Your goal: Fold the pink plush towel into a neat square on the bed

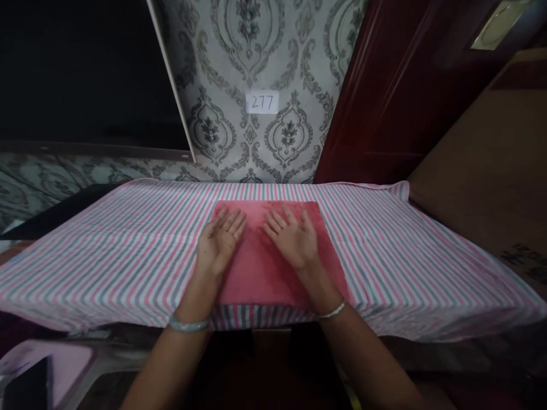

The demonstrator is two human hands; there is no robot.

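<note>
A pinkish-red cloth (256, 267), flat and roughly square, lies at the front middle of a table under a striped cover. Its right part looks darker than the left. My left hand (220, 242) is over the cloth's left edge, palm up and fingers stretched out, with nothing in it. Over the right part is my right hand (294, 239), also palm up, fingers spread and bare of any object. Whether the backs of the hands touch the cloth I cannot tell. A bracelet circles each wrist.
The striped tablecloth (128, 245) hangs over the table's front edge. Behind stand a patterned wall with a paper marked 277 (262, 102), a dark screen (85, 74) at left and a dark red door (384, 85) at right. A cardboard box (491, 154) borders the right side; a phone (29, 384) lies lower left.
</note>
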